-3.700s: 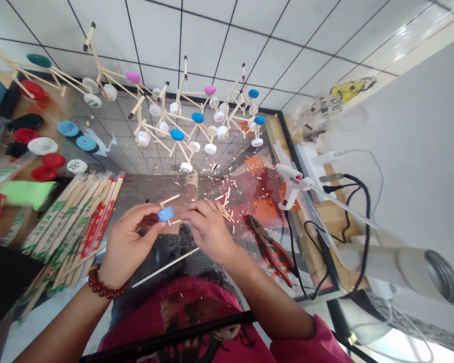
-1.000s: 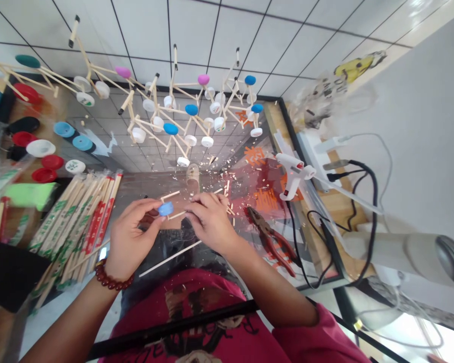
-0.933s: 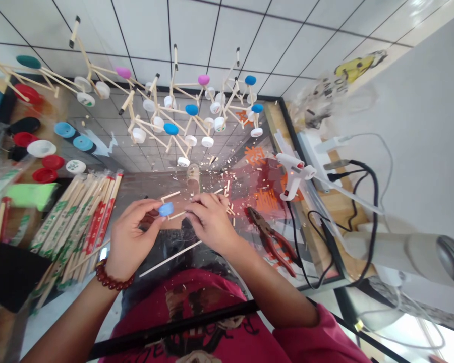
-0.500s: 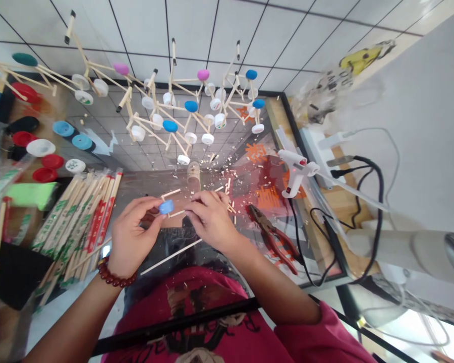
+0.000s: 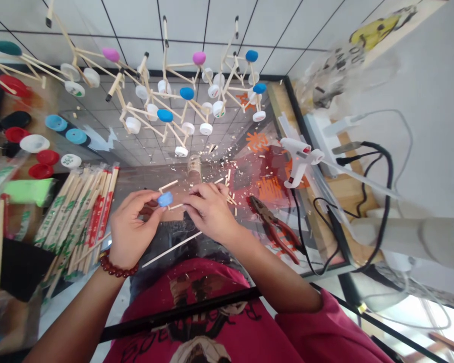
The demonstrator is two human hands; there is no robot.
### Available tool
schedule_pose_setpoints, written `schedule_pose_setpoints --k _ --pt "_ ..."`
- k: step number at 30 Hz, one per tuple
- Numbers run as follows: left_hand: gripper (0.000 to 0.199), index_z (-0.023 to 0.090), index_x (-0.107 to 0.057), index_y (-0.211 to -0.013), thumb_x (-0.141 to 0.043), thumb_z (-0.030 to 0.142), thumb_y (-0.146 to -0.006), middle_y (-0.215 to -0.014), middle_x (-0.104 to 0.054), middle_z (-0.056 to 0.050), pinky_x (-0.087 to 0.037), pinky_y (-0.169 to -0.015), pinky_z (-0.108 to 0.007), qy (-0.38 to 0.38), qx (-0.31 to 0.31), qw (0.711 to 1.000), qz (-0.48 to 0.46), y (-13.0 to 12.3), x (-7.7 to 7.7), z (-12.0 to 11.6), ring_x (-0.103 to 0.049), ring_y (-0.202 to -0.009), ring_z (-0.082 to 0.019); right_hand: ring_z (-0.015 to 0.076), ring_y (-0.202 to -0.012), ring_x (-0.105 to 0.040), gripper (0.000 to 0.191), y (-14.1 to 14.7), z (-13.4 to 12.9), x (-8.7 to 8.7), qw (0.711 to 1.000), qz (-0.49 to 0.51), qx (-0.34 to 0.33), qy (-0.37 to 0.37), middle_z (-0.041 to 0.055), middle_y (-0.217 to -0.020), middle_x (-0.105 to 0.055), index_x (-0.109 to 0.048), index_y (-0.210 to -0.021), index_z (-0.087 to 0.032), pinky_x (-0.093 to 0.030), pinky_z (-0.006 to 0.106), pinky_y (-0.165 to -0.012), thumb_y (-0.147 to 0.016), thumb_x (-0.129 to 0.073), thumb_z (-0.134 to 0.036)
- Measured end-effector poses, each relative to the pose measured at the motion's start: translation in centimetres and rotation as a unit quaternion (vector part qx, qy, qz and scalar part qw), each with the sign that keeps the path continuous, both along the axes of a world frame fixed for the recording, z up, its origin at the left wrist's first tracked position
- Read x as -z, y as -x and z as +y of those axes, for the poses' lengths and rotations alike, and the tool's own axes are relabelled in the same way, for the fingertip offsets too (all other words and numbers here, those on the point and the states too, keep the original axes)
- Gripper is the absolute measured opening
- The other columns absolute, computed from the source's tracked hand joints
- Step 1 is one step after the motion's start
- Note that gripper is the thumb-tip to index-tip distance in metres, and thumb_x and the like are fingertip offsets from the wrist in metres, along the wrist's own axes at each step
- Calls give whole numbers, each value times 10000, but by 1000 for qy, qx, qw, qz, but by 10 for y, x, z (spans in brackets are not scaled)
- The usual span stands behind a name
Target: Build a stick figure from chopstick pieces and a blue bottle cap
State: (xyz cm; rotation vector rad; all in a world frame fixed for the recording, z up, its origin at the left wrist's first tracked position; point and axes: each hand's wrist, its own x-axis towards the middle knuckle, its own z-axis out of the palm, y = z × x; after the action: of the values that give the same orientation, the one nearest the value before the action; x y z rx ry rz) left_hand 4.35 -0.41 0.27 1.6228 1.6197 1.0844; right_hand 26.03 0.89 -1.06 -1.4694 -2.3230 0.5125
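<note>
Between the thumb and fingers of my left hand (image 5: pixel 136 214) is a blue bottle cap (image 5: pixel 165 198). Short pieces of wooden stick are joined to the cap, one (image 5: pixel 169 185) pointing up and to the right. My right hand (image 5: pixel 211 209) pinches the end of another short wooden stick (image 5: pixel 176 205), which runs from the cap's lower side to my fingertips. Whether that stick is fixed to the cap, I cannot tell. Beneath both hands lies a brown board (image 5: pixel 173 216), and a long thin stick (image 5: pixel 172 249) rests nearer my body.
Several stick-and-cap figures (image 5: pixel 165 115) stand at the back. Wrapped chopsticks (image 5: pixel 75 217) and loose caps (image 5: pixel 35 143) lie on the left. Pliers (image 5: pixel 274 227), a white glue gun (image 5: pixel 298 160) with its cable, and cut stick bits (image 5: pixel 230 194) are on the right.
The camera view has shifted slightly. Both hands keep their grip on the blue cap and the stick, with almost no movement between them.
</note>
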Motion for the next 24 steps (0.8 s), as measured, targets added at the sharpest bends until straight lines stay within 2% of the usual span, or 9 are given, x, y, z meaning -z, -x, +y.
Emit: schedule_pose_setpoints --k 6,14,24 --pt "194 254 -826 -1038 -847 348 -870 -1060 -824 -67 -702 -766 -379 11 -13 1000 7 1 0 1 -779 -837 -212 253 -1110 -659 227 1 1 -5 1000 11 13 -8 43 -1195 -789 -832 -1147 -287 -299 422 -1018 -1135 -607 -262" --pt "279 230 -802 -1069 -872 389 -849 -1002 -804 -64 -699 -784 -379 41 -36 998 -24 5 10 0 -783 -835 -220 245 -1077 -661 235 -3 -2 -10 1000 12 16 -23 29 -1145 -804 -789 -1131 -276 -272 422 -995 -1097 -587 -162" --pt "305 222 -797 -1076 -885 407 -850 -997 -812 -67 -698 -763 -357 47 -42 997 -44 5 12 -1 -790 -844 -221 264 -1095 -642 239 -3 -4 -13 1000 0 -18 -22 38 -1140 -779 -793 -1129 -294 -285 457 -1013 -1100 -570 -214"
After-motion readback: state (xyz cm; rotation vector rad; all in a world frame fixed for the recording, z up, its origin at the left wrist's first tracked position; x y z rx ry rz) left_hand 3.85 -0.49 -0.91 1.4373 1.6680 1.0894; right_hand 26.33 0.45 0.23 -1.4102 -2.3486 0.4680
